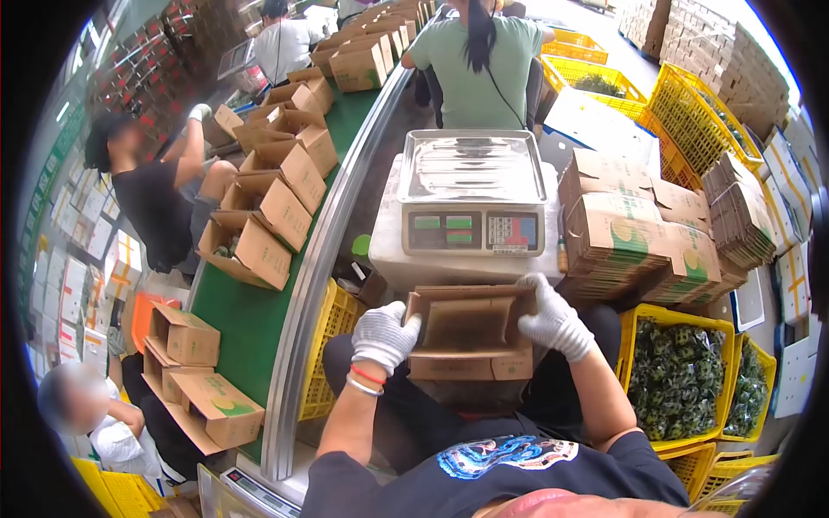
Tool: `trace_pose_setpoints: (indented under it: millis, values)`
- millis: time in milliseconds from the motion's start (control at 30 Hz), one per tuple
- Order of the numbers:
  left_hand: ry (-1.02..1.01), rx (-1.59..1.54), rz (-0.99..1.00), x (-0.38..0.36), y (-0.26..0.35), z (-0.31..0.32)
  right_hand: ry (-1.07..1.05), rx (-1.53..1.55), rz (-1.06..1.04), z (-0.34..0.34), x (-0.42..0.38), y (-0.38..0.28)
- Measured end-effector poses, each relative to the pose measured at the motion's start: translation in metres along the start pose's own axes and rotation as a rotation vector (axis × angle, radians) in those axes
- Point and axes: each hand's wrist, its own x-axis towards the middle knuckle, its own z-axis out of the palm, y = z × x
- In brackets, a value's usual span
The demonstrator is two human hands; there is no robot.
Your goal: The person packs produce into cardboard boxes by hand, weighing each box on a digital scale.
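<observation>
An open cardboard box [466, 369] is held over my lap between my two hands, its opening facing up toward me. My left hand [385, 337], in a white knit glove, grips the box's left side with the thumb at the rim. On the opposite side my right hand [555, 319], gloved the same way, clasps the right edge. Nothing shows inside the box. Just beyond it stands a digital scale [473, 173] with a bare metal platform, resting on a white foam block [386, 246].
To the left runs a green conveyor [220, 306] with a metal rail [302, 345], lined with open boxes [268, 211]. Stacked flat cartons [617, 229] stand at right, above a yellow crate [629, 367] of bagged dark-green produce. Several other people sit along the line, including a person in green [484, 73] ahead.
</observation>
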Motion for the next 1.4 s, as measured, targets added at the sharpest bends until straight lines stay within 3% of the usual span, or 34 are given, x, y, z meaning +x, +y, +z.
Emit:
trace_pose_setpoints:
  millis: [67,167,267,300,333,367,433,467,533,567,633,700,733,767,833,867,900,967,1000,1033,1100,1133,1200,1233,1267,1333,1400]
  values:
    - [-0.010,-0.004,-0.074,0.001,0.010,-0.006,-0.156,-0.080,0.107,-0.023,-0.013,-0.031]
    - [-0.030,0.114,-0.261,0.014,0.040,0.007,-0.113,-0.240,0.200,-0.015,-0.002,-0.035]
    - [-0.124,0.238,-0.332,0.030,0.065,0.015,-0.090,-0.204,0.245,-0.008,0.024,-0.023]
    - [-0.160,0.265,-0.319,0.033,0.073,0.013,-0.068,-0.195,0.242,-0.004,0.031,-0.013]
    - [-0.201,0.295,-0.306,0.034,0.079,0.012,0.096,-0.089,0.095,0.011,0.036,0.017]
    - [-0.242,0.322,-0.295,0.035,0.083,0.012,0.192,0.086,0.082,0.016,0.035,0.020]
    - [-0.334,0.341,-0.174,0.043,0.078,0.022,0.379,0.430,0.053,0.023,0.034,0.022]
    - [-0.365,0.347,-0.101,0.048,0.071,0.028,0.523,0.428,-0.032,0.030,0.034,0.028]
    - [-0.437,0.312,0.021,0.055,0.056,0.032,0.527,0.597,-0.169,0.036,0.025,0.036]
    - [-0.580,0.253,0.088,0.059,0.054,0.026,0.529,0.683,-0.240,0.034,0.022,0.034]
    - [-0.434,0.047,0.312,0.060,0.017,0.059,0.187,0.261,-0.514,0.002,0.003,0.014]
    - [-0.611,-0.213,0.061,0.066,0.029,0.048,-0.064,0.044,-0.704,-0.010,0.000,-0.001]
    - [-0.702,-0.344,-0.069,0.066,0.033,0.045,-0.093,-0.149,-0.794,-0.006,0.007,0.005]
    - [-0.700,-0.618,-0.089,0.064,0.034,0.046,-0.161,-0.080,-0.647,-0.004,0.009,0.010]
    - [-0.613,-0.914,-0.005,0.065,0.016,0.048,-0.280,0.053,-0.360,-0.004,0.014,0.012]
    - [-0.461,-1.298,-0.191,0.060,0.006,0.055,-0.318,0.183,-0.201,-0.006,0.016,0.012]
    - [-0.395,-1.551,-0.133,0.051,-0.006,0.057,-0.297,0.128,-0.188,-0.006,0.017,0.012]
    - [-0.263,-1.115,0.121,0.045,-0.005,0.061,-0.254,0.027,-0.159,-0.001,0.021,0.005]
    - [-0.218,-0.872,0.111,0.036,-0.001,0.065,-0.132,-0.105,-0.178,0.006,0.018,-0.003]
    - [0.030,-0.732,0.264,0.039,0.003,0.074,-0.079,-0.275,-0.203,0.013,0.015,-0.010]
    - [0.259,-0.391,0.166,0.034,0.007,0.083,-0.035,-0.474,-0.199,0.016,0.015,-0.018]
    - [0.291,-0.145,0.029,0.031,0.010,0.088,0.087,-0.536,-0.252,0.022,0.016,-0.015]
    - [0.274,-0.254,-0.114,0.033,0.007,0.094,0.337,-0.656,-0.353,0.037,0.019,-0.004]
    - [0.253,-0.304,-0.186,0.034,0.003,0.101,0.356,-0.607,-0.377,0.026,0.020,-0.010]
    - [0.358,-0.282,-0.040,0.039,-0.009,0.114,0.354,-0.565,-0.350,0.014,0.023,-0.014]
    - [0.243,-0.507,-0.035,0.043,-0.023,0.130,0.193,-0.472,-0.195,0.004,0.038,-0.007]
    - [0.235,-0.938,-0.074,0.042,-0.031,0.136,0.191,-0.383,-0.308,0.015,0.027,0.005]
